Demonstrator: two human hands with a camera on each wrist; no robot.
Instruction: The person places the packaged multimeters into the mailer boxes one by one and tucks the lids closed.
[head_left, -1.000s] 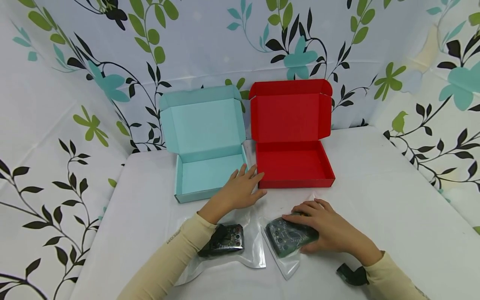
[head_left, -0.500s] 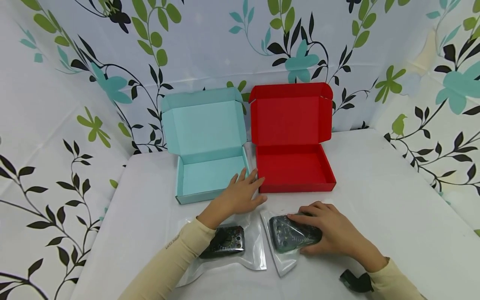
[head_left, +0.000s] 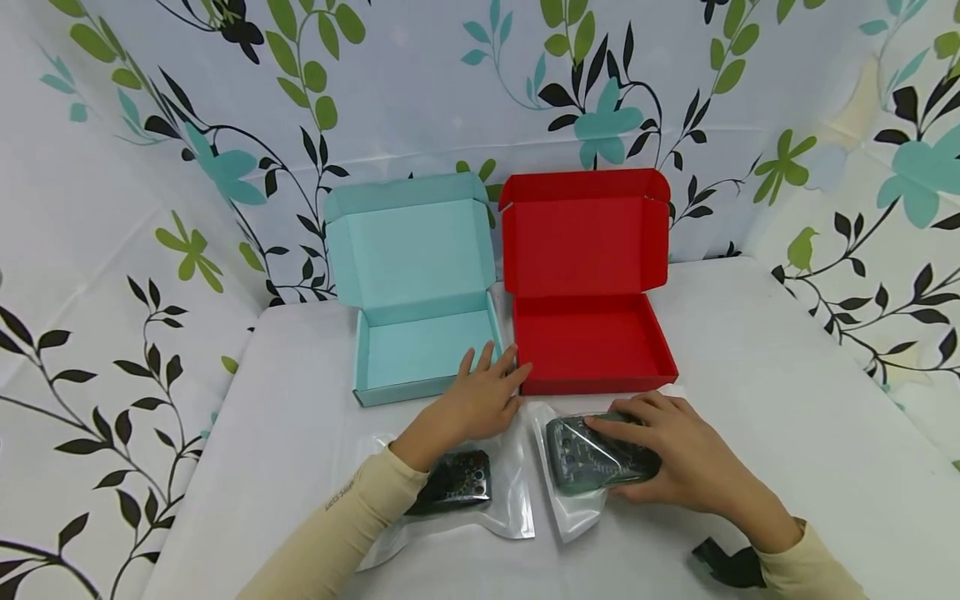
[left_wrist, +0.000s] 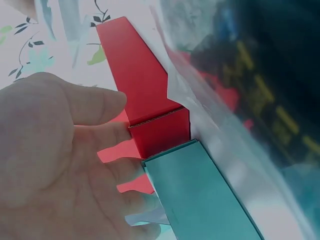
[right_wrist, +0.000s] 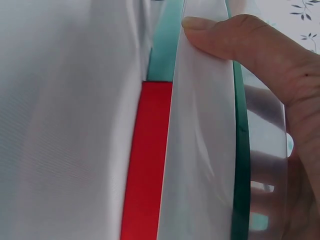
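Observation:
My right hand (head_left: 678,450) grips a clear plastic bag holding a flat dark green rectangular item (head_left: 592,454), patterned like a circuit board. In the right wrist view, the thumb (right_wrist: 225,40) presses the bag's whitish side, and the item's green edge (right_wrist: 242,165) shows beside it. My left hand (head_left: 480,396) has its fingers spread at the near corners of an open light teal box (head_left: 401,390) and an open red box (head_left: 600,385). In the left wrist view its fingers (left_wrist: 110,170) reach behind the teal box wall (left_wrist: 200,195). Both boxes have raised lids.
A second clear bag (head_left: 502,508) with a dark item (head_left: 457,479) lies under the left forearm, partly covered by it. A black curved piece (head_left: 731,567) sits by the right sleeve. A leaf-patterned cloth (head_left: 420,108) hangs behind the white table (head_left: 787,375).
My right hand has moved the bagged green item slightly right and toward the red box, tilting it up. The left hand stays nearly where it was, its thumb drawn in a little.

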